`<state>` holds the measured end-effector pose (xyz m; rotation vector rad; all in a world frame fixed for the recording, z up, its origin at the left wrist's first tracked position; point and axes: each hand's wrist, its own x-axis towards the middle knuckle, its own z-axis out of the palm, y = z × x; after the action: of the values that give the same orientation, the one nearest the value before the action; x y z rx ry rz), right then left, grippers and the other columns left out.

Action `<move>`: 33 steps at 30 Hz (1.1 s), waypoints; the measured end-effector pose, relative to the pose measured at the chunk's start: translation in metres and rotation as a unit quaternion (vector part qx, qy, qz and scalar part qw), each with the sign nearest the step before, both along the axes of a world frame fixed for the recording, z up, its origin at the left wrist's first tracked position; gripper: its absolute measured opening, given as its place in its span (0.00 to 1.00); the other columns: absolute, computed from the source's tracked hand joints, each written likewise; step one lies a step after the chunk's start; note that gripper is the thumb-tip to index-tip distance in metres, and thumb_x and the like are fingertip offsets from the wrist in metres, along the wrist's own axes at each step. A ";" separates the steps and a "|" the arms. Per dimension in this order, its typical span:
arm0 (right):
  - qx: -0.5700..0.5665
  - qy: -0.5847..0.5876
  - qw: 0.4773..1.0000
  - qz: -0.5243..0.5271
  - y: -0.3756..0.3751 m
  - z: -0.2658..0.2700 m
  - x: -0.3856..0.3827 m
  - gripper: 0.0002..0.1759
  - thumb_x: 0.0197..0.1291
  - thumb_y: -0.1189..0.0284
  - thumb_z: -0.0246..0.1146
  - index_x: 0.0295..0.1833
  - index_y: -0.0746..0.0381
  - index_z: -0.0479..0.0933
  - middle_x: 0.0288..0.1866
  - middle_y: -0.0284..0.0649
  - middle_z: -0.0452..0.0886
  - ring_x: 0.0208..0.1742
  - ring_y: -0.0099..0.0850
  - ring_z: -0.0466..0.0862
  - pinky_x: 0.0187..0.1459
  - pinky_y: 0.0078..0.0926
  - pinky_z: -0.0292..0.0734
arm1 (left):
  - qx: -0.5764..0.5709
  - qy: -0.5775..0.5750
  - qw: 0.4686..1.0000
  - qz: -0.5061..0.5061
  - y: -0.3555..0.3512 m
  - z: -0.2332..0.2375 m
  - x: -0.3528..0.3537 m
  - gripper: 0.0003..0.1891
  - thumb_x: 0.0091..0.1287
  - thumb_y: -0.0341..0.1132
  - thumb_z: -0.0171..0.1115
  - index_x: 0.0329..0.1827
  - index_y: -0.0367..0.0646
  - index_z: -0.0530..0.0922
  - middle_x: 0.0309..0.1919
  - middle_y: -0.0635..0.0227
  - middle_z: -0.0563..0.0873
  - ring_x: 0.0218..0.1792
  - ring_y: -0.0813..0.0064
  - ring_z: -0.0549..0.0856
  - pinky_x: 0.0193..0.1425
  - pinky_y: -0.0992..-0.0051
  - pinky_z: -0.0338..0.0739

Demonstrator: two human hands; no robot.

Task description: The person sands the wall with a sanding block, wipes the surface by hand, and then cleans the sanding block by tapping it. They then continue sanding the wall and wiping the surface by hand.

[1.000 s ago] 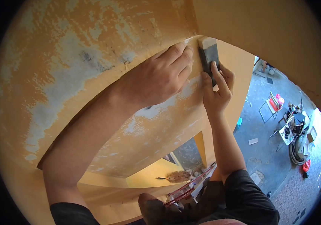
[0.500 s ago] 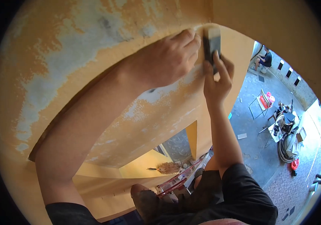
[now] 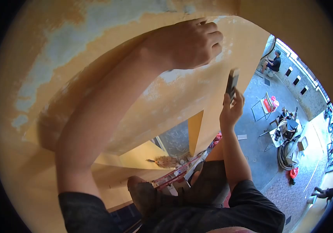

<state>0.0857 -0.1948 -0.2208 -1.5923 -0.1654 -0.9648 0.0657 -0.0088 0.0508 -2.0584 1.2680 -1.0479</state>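
My right hand (image 3: 232, 110) grips a dark rectangular block (image 3: 233, 82), held upright and angled up, with a paler end on top. The block appears apart from the yellow wall (image 3: 209, 91); its exact kind does not show. My left hand (image 3: 195, 44) is raised at the top of the wall, close against its surface. Its fingers are curled, and whatever they may hold is hidden. Around that hand the paint is worn, with pale whitish patches (image 3: 63, 42).
Below my legs is a red ladder (image 3: 178, 171), with a feather duster (image 3: 164, 162) nearby. Down on the floor stand a folding chair (image 3: 265, 105) and a cluttered table (image 3: 279, 136) beside coiled hose (image 3: 285, 157). One person (image 3: 273, 63) sits by the far wall; another (image 3: 324, 193) is lower right.
My right hand has lowered the block from the wall's upper edge, beside my left hand. The left hand sits slightly higher and further right in view. The whole view has shifted a little.
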 end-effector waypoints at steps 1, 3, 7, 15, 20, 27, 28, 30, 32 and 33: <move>0.002 0.028 1.000 0.013 -0.003 -0.023 -0.008 0.21 0.62 0.73 0.69 0.60 0.63 0.79 0.54 0.40 0.80 0.44 0.28 0.78 0.46 0.24 0.72 | -0.038 0.038 0.998 -0.024 0.001 -0.006 -0.005 0.08 0.62 0.39 0.66 0.37 0.45 0.82 0.45 0.69 0.83 0.50 0.67 0.82 0.57 0.64 0.75; -0.038 0.031 0.999 0.015 -0.011 -0.068 -0.025 0.20 0.61 0.75 0.70 0.59 0.63 0.79 0.53 0.41 0.80 0.48 0.32 0.78 0.49 0.28 0.72 | -0.107 0.070 0.992 -0.011 0.001 -0.036 -0.028 0.09 0.62 0.39 0.67 0.39 0.46 0.82 0.45 0.69 0.83 0.49 0.67 0.82 0.56 0.64 0.74; -0.088 0.085 0.993 0.003 -0.028 -0.092 -0.017 0.18 0.62 0.74 0.69 0.58 0.64 0.80 0.51 0.44 0.82 0.49 0.37 0.80 0.49 0.32 0.74 | -0.288 0.224 0.931 0.013 0.010 -0.127 -0.102 0.13 0.63 0.39 0.68 0.49 0.49 0.82 0.48 0.68 0.83 0.45 0.66 0.83 0.49 0.65 0.74; 0.115 0.208 0.959 0.155 -0.030 -0.121 0.007 0.23 0.65 0.70 0.68 0.63 0.67 0.76 0.54 0.42 0.79 0.46 0.30 0.85 0.43 0.26 0.82 | -0.549 0.492 0.621 0.266 0.069 -0.320 -0.257 0.18 0.68 0.39 0.63 0.58 0.42 0.79 0.54 0.58 0.83 0.51 0.53 0.84 0.57 0.59 0.77; 0.098 0.191 0.968 0.127 -0.023 -0.117 0.004 0.24 0.65 0.70 0.69 0.63 0.66 0.75 0.53 0.44 0.81 0.47 0.29 0.83 0.46 0.26 0.82 | -0.639 0.426 0.568 0.295 0.081 -0.341 -0.329 0.17 0.65 0.29 0.66 0.57 0.40 0.80 0.50 0.57 0.85 0.48 0.61 0.86 0.56 0.67 0.79; 0.023 0.240 0.969 0.050 -0.044 -0.122 0.001 0.23 0.63 0.67 0.71 0.61 0.64 0.78 0.49 0.41 0.83 0.41 0.26 0.84 0.39 0.24 0.81 | -0.723 0.413 0.462 0.307 0.083 -0.386 -0.363 0.16 0.66 0.28 0.65 0.56 0.39 0.80 0.47 0.60 0.85 0.41 0.70 0.87 0.48 0.71 0.79; 0.021 0.242 0.969 0.049 -0.053 -0.125 0.000 0.23 0.63 0.66 0.70 0.61 0.64 0.78 0.48 0.40 0.83 0.40 0.25 0.83 0.38 0.24 0.80 | -0.719 0.425 0.459 0.303 0.080 -0.390 -0.364 0.16 0.66 0.28 0.65 0.56 0.39 0.80 0.47 0.60 0.85 0.41 0.70 0.87 0.48 0.71 0.79; 0.069 0.270 0.959 0.044 -0.069 -0.128 -0.003 0.23 0.63 0.66 0.70 0.61 0.64 0.77 0.48 0.39 0.83 0.40 0.24 0.83 0.38 0.23 0.79 | -0.733 0.428 0.444 0.288 0.073 -0.392 -0.361 0.16 0.67 0.29 0.65 0.57 0.39 0.80 0.47 0.61 0.85 0.40 0.73 0.87 0.47 0.73 0.79; 0.138 0.299 0.943 0.052 -0.076 -0.129 -0.001 0.23 0.64 0.66 0.70 0.61 0.65 0.77 0.45 0.36 0.84 0.38 0.22 0.81 0.36 0.22 0.76 | -0.734 0.436 0.446 0.268 0.071 -0.394 -0.349 0.15 0.67 0.29 0.65 0.57 0.39 0.80 0.47 0.61 0.85 0.41 0.73 0.87 0.47 0.73 0.79; 0.139 0.299 0.943 0.047 -0.076 -0.128 -0.003 0.23 0.64 0.66 0.70 0.61 0.65 0.77 0.45 0.36 0.84 0.38 0.22 0.81 0.36 0.22 0.76 | -0.738 0.440 0.447 0.250 0.070 -0.391 -0.343 0.15 0.68 0.30 0.65 0.57 0.39 0.80 0.47 0.61 0.85 0.41 0.72 0.87 0.47 0.73 0.79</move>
<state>0.0832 -0.2712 -0.3486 -1.5259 0.3040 -0.3753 -0.2778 0.0612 -0.3402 -4.1958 -0.8032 -0.6248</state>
